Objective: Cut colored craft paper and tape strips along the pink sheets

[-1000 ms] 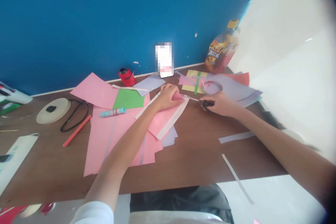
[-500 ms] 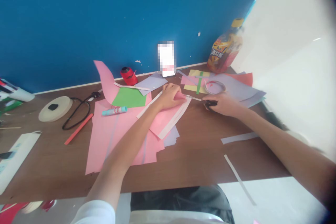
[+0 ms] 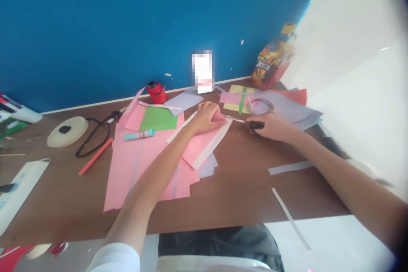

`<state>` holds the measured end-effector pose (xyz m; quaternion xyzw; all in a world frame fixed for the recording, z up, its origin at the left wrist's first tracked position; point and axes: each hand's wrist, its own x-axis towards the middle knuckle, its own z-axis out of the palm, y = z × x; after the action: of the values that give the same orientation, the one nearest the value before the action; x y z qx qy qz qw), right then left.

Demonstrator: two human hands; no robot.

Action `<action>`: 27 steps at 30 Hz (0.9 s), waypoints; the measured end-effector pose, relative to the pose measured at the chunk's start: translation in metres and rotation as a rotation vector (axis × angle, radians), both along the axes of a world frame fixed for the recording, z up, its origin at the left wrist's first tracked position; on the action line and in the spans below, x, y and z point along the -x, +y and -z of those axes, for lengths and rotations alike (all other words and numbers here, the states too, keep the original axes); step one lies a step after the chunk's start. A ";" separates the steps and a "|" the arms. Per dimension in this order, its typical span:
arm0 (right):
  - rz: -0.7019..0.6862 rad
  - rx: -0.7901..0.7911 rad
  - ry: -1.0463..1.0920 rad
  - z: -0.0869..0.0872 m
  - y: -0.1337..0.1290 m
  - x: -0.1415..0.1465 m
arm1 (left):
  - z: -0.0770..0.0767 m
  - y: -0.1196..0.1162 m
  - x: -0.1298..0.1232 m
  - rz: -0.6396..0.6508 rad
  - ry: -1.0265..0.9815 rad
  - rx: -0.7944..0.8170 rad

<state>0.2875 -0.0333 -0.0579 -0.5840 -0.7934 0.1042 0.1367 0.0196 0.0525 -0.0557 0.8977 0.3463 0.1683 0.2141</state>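
Observation:
My left hand (image 3: 206, 117) grips a folded pink paper (image 3: 204, 146) that has white bands along its edges. Under the fingers the paper bulges up near its right end. In my right hand (image 3: 270, 126) are scissors (image 3: 254, 125) with black handles, their blades pointing left and the tips at the paper's edge beside my left thumb. Whether the blades are parted is too small to tell. Beneath the folded piece lie larger pink sheets (image 3: 127, 178) and a lilac sheet (image 3: 208, 165). A glue stick (image 3: 139, 135) rests left of my left forearm, next to a green paper (image 3: 159, 118).
A roll of tape (image 3: 261, 105) and coloured papers (image 3: 287, 104) lie behind my right hand. A drink bottle (image 3: 274, 57) stands in the back right corner. Paper strips (image 3: 290, 216) lie at the front right. A power strip (image 3: 22, 191) and a black cable (image 3: 92, 153) are on the left.
The raised pink flap at the back left has dropped lower toward the desk. My hands, the scissors and the folded pink paper look almost unmoved.

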 end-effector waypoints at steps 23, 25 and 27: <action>-0.030 0.046 -0.009 -0.003 -0.002 0.002 | 0.005 0.005 -0.002 0.055 0.024 -0.073; -0.037 0.045 -0.002 -0.002 -0.002 0.001 | 0.006 0.006 -0.002 0.054 0.028 -0.070; -0.057 0.028 0.008 0.001 -0.001 0.000 | 0.006 0.006 -0.002 0.060 0.017 -0.073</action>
<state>0.2876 -0.0345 -0.0591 -0.5623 -0.8077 0.1216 0.1287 0.0216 0.0585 -0.0620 0.9162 0.3148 0.1667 0.1833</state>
